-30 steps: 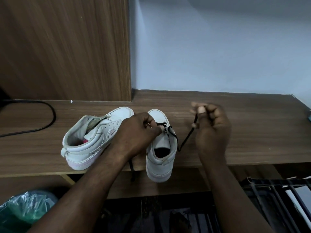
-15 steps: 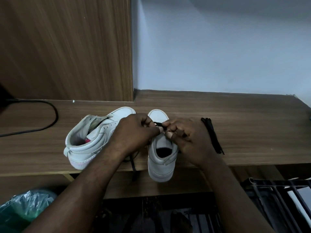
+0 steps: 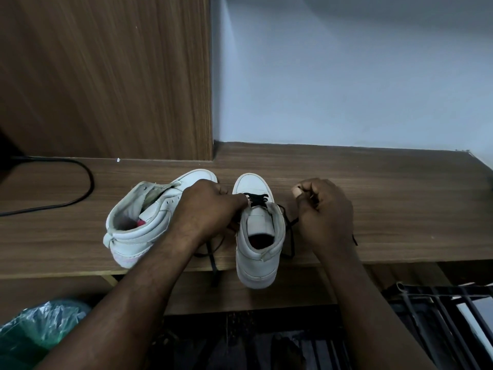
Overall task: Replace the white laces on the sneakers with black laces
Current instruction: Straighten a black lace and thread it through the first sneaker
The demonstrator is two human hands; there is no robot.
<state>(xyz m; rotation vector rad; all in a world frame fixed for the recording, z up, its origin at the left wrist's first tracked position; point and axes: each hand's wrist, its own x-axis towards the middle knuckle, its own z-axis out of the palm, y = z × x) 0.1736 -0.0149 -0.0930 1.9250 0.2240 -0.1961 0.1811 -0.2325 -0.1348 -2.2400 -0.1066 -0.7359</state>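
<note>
- A person's left hand [image 3: 210, 206] grips the upright sneaker [image 3: 260, 244] at its left eyelet edge, fingers curled. Whether it also pinches the black lace [image 3: 256, 200] cannot be told.
- Just right of the sneaker, the right hand [image 3: 324, 209] is a closed fist around a strand of that lace. Only the rows nearest the sneaker's toe carry it so far.
- The sneaker's heel juts past the front edge of the bench [image 3: 400, 209]. A hard tug to the right, or a slackened left grip, could swing the shoe round or tip it off.
- Just left of the sneaker, the lace's other end trails over that same edge. Pulling one side alone risks uneven ends, or could drag the loose tail back out of its eyelet.
- The lace looks flat, so a hurried pull could set a twist into the crossing, which would have to be redone.
- A second sneaker [image 3: 138, 222] lies on its side just left of the upright one, with no lace visible in it. It is close enough that the trailing strand could catch beneath it. No white laces are in sight.
</note>
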